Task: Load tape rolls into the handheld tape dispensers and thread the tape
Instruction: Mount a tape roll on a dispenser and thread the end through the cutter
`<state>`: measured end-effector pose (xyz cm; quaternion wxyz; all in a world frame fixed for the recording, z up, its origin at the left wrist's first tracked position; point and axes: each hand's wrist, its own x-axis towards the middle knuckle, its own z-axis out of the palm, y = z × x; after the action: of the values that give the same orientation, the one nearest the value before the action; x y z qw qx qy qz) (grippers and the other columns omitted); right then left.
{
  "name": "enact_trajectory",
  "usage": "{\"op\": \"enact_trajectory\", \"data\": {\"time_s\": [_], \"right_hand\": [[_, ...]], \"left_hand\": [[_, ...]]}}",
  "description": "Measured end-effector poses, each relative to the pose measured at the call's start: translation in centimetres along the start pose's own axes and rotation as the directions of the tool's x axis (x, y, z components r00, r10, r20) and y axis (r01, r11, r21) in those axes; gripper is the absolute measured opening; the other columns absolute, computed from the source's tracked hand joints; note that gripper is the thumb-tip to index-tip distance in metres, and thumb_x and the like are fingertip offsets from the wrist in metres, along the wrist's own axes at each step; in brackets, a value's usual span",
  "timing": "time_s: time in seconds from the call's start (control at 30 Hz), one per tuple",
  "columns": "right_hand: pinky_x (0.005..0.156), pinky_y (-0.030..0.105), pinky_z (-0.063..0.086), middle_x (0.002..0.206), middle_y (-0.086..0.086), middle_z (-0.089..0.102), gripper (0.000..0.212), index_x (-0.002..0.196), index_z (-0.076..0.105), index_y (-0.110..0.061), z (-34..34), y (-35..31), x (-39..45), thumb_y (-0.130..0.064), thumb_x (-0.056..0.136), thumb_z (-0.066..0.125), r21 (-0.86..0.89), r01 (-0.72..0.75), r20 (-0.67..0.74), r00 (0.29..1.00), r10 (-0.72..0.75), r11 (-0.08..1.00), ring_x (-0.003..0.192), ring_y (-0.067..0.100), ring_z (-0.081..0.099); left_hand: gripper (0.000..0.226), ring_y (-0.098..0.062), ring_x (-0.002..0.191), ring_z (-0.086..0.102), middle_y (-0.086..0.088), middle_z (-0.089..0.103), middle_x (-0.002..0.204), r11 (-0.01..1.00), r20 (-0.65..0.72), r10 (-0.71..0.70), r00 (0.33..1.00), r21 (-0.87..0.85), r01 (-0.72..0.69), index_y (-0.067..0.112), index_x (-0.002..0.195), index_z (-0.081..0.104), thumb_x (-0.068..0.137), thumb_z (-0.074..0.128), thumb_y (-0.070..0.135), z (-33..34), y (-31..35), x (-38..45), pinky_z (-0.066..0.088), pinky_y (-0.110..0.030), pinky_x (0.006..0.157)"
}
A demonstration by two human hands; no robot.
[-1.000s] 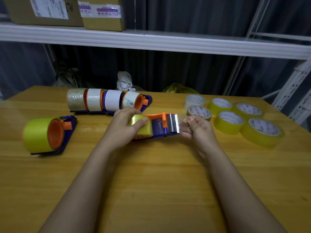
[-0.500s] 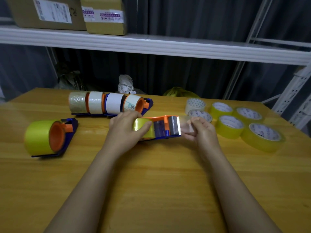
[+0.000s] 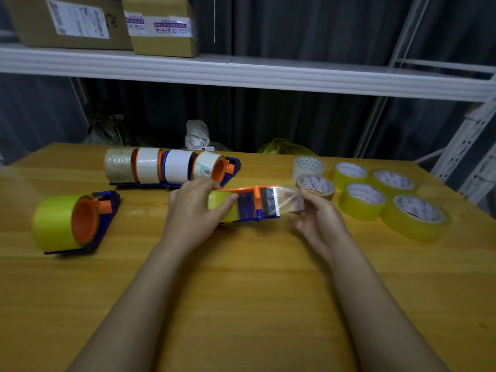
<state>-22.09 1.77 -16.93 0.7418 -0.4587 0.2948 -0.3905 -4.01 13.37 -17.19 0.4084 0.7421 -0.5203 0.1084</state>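
Observation:
A blue and orange tape dispenser (image 3: pixel 255 205) lies on its side at the middle of the wooden table (image 3: pixel 241 291), with a yellow tape roll (image 3: pixel 220 201) mounted in it. My left hand (image 3: pixel 193 210) grips that roll and the dispenser's rear end. My right hand (image 3: pixel 319 218) pinches the clear tape end (image 3: pixel 288 201), which stretches past the toothed blade to the right. Several loose yellow and clear tape rolls (image 3: pixel 362 201) lie flat to the right of my right hand.
A loaded dispenser with a yellow roll (image 3: pixel 69 221) lies at the left. A row of several loaded dispensers (image 3: pixel 171 167) sits behind my left hand. A white shelf (image 3: pixel 241 73) with cardboard boxes (image 3: pixel 161 25) hangs above the table's far edge.
My right hand has drawn the tape end farther out past the blade to the right. The left hand keeps its hold on the roll and dispenser.

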Motion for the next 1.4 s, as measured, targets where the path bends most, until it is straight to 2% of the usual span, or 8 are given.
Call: {"op": "enact_trajectory", "data": {"time_s": [0.1,0.17,0.4,0.6,0.87,1.07,1.23,1.4], "right_hand": [[0.064,0.024,0.044,0.092,0.001,0.068,0.040,0.092,0.075,-0.012,-0.6,0.1,0.4,-0.036,0.098,0.044,0.053,-0.067,0.031,0.997,0.066,0.996,0.072,0.011,0.056],[0.065,0.024,0.044,0.090,0.000,0.068,0.039,0.096,0.073,-0.012,-0.7,0.2,0.4,-0.040,0.097,0.046,-0.020,-0.067,0.036,0.997,0.068,0.998,0.073,0.010,0.058],[0.067,0.021,0.048,0.075,-0.007,0.070,0.011,0.085,0.074,-0.017,-0.5,1.0,0.6,-0.027,0.086,0.067,-0.249,0.036,-0.077,0.995,-0.056,0.968,0.075,0.007,0.061],[0.072,0.026,0.058,0.078,0.000,0.074,0.005,0.082,0.071,-0.011,0.0,1.3,0.4,-0.014,0.086,0.069,-0.195,0.180,-0.155,0.965,-0.211,0.964,0.078,0.010,0.070],[0.068,0.026,0.058,0.086,0.009,0.074,0.012,0.085,0.057,-0.010,0.5,2.0,0.7,-0.018,0.095,0.056,-0.251,0.229,-0.126,0.956,-0.266,0.941,0.083,0.018,0.072],[0.063,0.017,0.055,0.081,-0.001,0.067,0.016,0.084,0.048,-0.014,1.2,2.2,0.4,-0.018,0.099,0.048,-0.373,0.296,-0.139,0.919,-0.369,0.879,0.078,0.007,0.067],[0.061,0.019,0.056,0.078,0.002,0.066,0.016,0.085,0.046,-0.014,1.0,2.0,0.4,-0.015,0.101,0.044,-0.369,0.297,-0.086,0.933,-0.350,0.881,0.067,0.006,0.066],[0.060,0.021,0.056,0.083,0.011,0.068,0.017,0.086,0.045,-0.011,0.6,1.9,0.6,-0.014,0.102,0.041,-0.304,0.255,-0.068,0.955,-0.288,0.918,0.067,0.009,0.068]], "left_hand": [[0.025,-0.012,0.089,0.049,0.010,0.053,0.087,1.000,-0.003,0.004,1.000,0.017,-0.004,0.023,0.088,0.058,0.086,0.060,0.047,0.1,0.0,0.1,0.031,-0.033,0.080],[0.028,-0.012,0.089,0.049,0.010,0.053,0.087,1.000,-0.008,0.006,1.000,0.030,-0.006,0.022,0.089,0.060,0.086,0.059,0.050,0.1,-0.2,0.1,0.032,-0.033,0.079],[0.025,-0.012,0.090,0.048,0.009,0.053,0.088,0.999,-0.020,0.002,1.000,0.037,-0.002,0.022,0.089,0.060,0.087,0.061,0.046,0.1,-0.3,0.0,0.029,-0.032,0.079],[0.025,-0.010,0.089,0.047,0.011,0.051,0.088,0.999,-0.012,-0.003,1.000,0.038,0.004,0.024,0.090,0.058,0.086,0.058,0.048,0.2,-0.1,0.0,0.029,-0.031,0.078],[0.025,-0.009,0.093,0.045,0.011,0.051,0.091,1.000,-0.013,-0.024,1.000,0.015,0.024,0.024,0.092,0.059,0.086,0.058,0.048,0.3,0.1,-0.1,0.029,-0.030,0.079],[0.031,-0.013,0.096,0.047,0.008,0.052,0.095,0.999,0.009,-0.045,0.999,0.017,0.045,0.020,0.097,0.061,0.086,0.057,0.049,0.3,0.4,0.0,0.038,-0.036,0.084],[0.036,-0.015,0.098,0.044,0.005,0.049,0.096,0.998,0.032,-0.059,0.998,0.002,0.059,0.018,0.106,0.063,0.087,0.057,0.048,0.2,0.5,0.0,0.043,-0.043,0.087],[0.032,-0.019,0.101,0.046,0.004,0.048,0.097,0.999,0.067,-0.045,0.997,-0.019,0.046,0.014,0.112,0.064,0.091,0.057,0.037,0.1,0.4,0.1,0.042,-0.046,0.090]]}}
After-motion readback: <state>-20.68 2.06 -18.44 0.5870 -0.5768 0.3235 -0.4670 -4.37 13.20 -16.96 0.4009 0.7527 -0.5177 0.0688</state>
